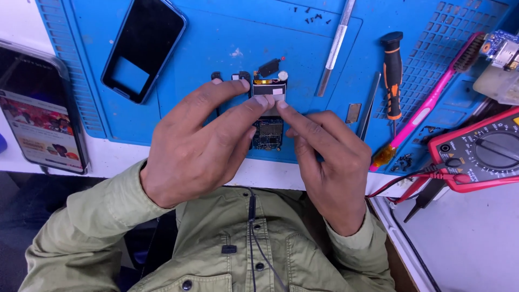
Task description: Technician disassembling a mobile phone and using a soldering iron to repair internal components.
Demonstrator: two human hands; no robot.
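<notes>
Left hand (200, 143): fingertips pinching small green rectangular circuit board (268, 132).
Right hand (327, 162): fingertips pinching same board.
Board: near front edge of blue rubber work mat (216, 32).

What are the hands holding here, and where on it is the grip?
Both the left hand and right hand pinch a small circuit board by its upper edge, fingertips meeting above the blue mat.

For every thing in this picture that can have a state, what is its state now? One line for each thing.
left hand: fingertips pinch the small circuit board
right hand: fingertips pinch the same board
small circuit board: bare, held above the blue mat
phone rear frame: lies flat, looks stripped of parts
lit phone: screen on
multimeter: probe leads plugged in
screwdriver: lies unused
pink toothbrush: lies unused
</notes>
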